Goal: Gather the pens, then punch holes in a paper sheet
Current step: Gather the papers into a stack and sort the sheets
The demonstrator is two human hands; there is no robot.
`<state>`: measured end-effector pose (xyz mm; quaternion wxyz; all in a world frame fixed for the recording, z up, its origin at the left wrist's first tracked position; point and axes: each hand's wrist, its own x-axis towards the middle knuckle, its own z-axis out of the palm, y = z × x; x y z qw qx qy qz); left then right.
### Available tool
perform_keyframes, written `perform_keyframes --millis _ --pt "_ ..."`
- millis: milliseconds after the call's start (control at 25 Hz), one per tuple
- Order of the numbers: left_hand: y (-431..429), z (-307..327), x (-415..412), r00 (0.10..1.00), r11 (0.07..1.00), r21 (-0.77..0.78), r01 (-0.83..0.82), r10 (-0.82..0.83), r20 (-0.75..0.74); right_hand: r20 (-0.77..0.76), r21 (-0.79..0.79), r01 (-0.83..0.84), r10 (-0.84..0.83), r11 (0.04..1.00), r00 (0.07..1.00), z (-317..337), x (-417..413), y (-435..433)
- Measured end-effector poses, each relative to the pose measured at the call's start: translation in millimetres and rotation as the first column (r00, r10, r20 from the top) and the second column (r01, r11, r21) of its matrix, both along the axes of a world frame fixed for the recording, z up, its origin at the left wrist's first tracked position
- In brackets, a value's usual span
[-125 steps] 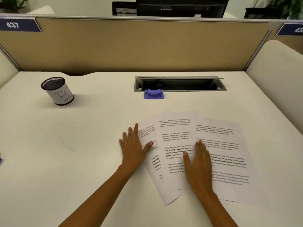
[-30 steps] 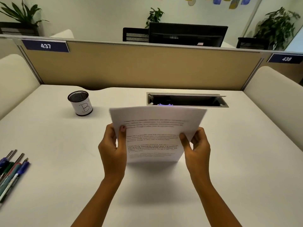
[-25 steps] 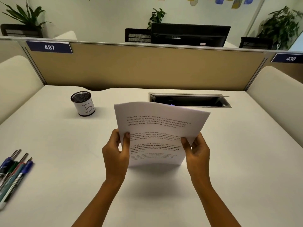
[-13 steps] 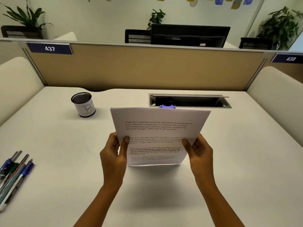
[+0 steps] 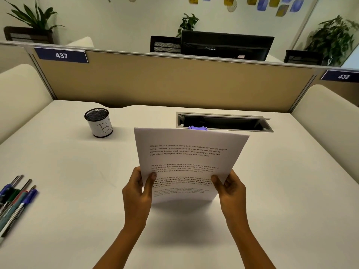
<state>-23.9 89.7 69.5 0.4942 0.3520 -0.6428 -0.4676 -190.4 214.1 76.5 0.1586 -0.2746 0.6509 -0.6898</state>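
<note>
Both hands (left hand (image 5: 138, 193), right hand (image 5: 231, 193)) grip paper stack (image 5: 186, 162).

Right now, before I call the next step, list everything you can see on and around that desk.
paper sheets: one stack, count unclear, white, printed, held upright at desk centre
pens: several, blue, green, red, desk's left edge
pen cup: one, black mesh with white label B, far left of desk
hole punch: one, purple, peeking over the sheets, by the slot
cable slot: one, grey, far desk centre
desk: one, white, under everything
partition: one, tan, behind desk
monitor: one, black, beyond partition
left hand: one, grips sheets' left edge
right hand: one, grips sheets' right edge
</note>
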Motion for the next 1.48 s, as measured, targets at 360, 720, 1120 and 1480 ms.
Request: perform_keyframes --millis 360,720,1120,1480 --pt "-22 17 15 0.989 0.991 0.019 -0.135 0.134 0.058 -0.32 0.064 0.085 -0.06 0.994 0.945 25 0 3" --pt "-21 51 26 0.977 0.949 -0.266 -0.166 0.194 0.083 -0.767 0.126 0.131 0.013 0.983 0.642 72 -10 0" --pt "-12 54 19 0.944 0.832 -0.524 -0.179 0.296 0.147 -0.845 0.214 0.1 0.132 0.972 0.518 91 -4 -2" --pt "-18 33 21 0.989 0.993 -0.051 -0.102 0.096 -0.109 -0.84 0.046 0.268 -0.108 0.962 0.532 78 -5 -12"
